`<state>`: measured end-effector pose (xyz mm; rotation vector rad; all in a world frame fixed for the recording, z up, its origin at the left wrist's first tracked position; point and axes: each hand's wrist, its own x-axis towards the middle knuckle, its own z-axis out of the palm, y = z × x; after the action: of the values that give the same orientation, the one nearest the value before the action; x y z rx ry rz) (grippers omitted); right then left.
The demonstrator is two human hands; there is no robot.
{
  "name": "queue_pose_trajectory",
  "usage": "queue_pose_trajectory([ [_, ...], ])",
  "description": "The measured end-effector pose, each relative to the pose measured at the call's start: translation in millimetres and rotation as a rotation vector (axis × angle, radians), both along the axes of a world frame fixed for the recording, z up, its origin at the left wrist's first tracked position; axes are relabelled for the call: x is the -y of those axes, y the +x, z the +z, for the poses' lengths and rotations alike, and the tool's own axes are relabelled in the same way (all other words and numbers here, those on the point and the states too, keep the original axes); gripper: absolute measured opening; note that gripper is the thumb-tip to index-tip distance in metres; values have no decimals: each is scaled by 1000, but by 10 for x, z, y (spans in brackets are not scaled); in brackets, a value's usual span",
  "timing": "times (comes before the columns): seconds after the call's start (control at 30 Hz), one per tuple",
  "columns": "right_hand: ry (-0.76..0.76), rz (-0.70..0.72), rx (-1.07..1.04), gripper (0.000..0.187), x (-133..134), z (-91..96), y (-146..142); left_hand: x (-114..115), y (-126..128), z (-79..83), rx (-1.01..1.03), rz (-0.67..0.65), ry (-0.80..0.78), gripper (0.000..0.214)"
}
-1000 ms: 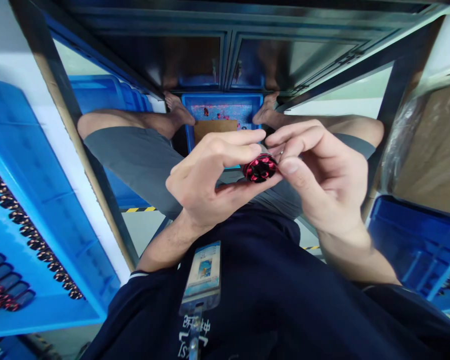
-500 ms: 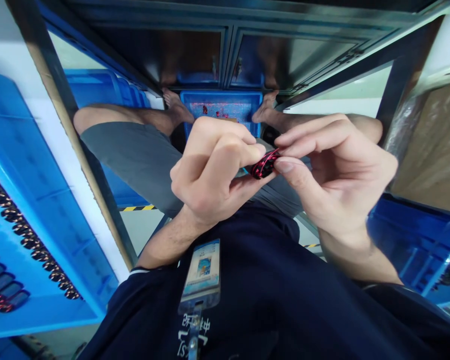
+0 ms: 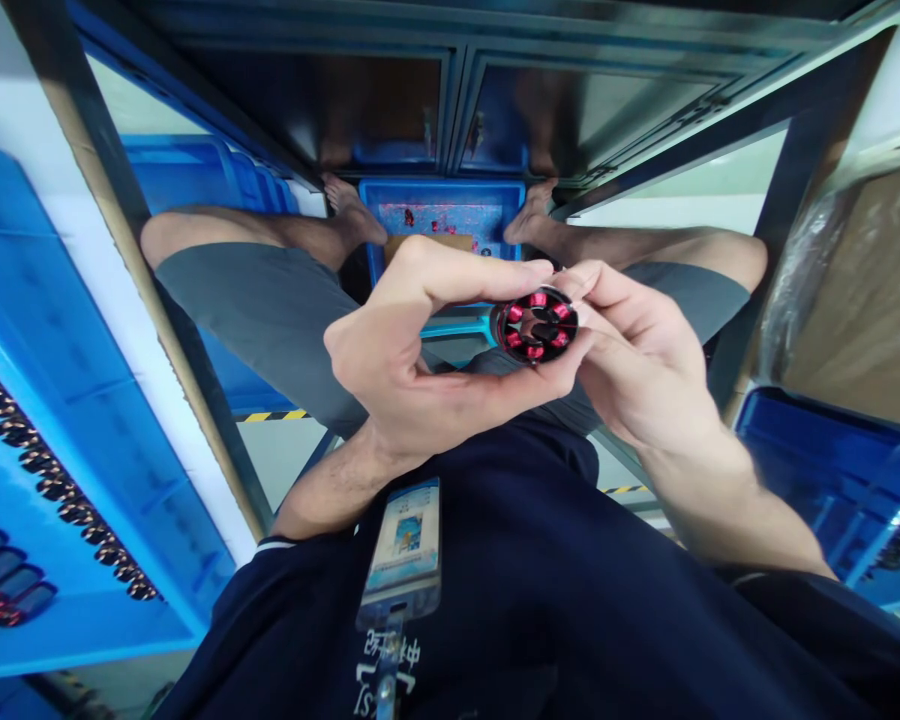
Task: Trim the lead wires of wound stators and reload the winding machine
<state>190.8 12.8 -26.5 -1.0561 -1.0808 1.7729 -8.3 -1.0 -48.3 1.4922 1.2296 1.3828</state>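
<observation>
A round motor stator (image 3: 538, 327) with red wire windings on black teeth sits between my hands, its open end facing up toward me. My left hand (image 3: 427, 340) is closed around it, thumb and fingers gripping its upper and lower edges. Against the right side of the stator, my right hand (image 3: 634, 360) pinches with bent fingers, and its fingertips are partly hidden. Behind the stator, inside the curve of my left hand, a teal bar (image 3: 457, 328) shows; what it belongs to is unclear.
A blue bin (image 3: 441, 188) with red scraps and a brown piece lies between my feet. At left, a blue tray (image 3: 120, 400) holds rows of copper-wound and red-wound parts. A dark cabinet (image 3: 450, 110) stands ahead. To the right are a wrapped carton (image 3: 855, 290) and another blue bin (image 3: 787, 470).
The stator has turned from edge-on to face up. My left hand has opened wider around it, and my right hand has moved in against its right side, fingers more bent.
</observation>
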Motion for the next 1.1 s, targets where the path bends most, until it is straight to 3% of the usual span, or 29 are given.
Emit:
queue_pose_trajectory([
  [0.2, 220, -68, 182, 29, -25, 4, 149, -88, 27, 187, -70, -68, 11, 82],
  [0.27, 339, -45, 181, 37, -61, 53, 187, -63, 14, 174, -97, -93, 13, 81],
  [0.37, 468, -40, 273, 26, -96, 211, 171, 14, -6, 106, -125, -111, 23, 77],
  [0.47, 455, -24, 382, 12, -114, 401, 133, 68, 8, 76, -62, -24, 102, 62],
  [0.57, 513, 23, 443, 17, -149, 505, 151, 51, 24, 154, 13, 56, 220, 54],
  [0.63, 550, 32, 481, 20, -178, 535, 179, 20, 10, 240, 16, 21, 260, 50],
  [0.77, 562, 54, 580, 13, -189, 624, 194, -9, -51, 349, -36, -72, 186, 36],
  [0.9, 541, 39, 635, 17, -157, 700, 199, 37, -79, 375, -42, -48, 130, 30],
  [1.1, 588, 5, 577, 25, -211, 535, 260, 111, -104, 427, -152, -69, 1, 29],
])
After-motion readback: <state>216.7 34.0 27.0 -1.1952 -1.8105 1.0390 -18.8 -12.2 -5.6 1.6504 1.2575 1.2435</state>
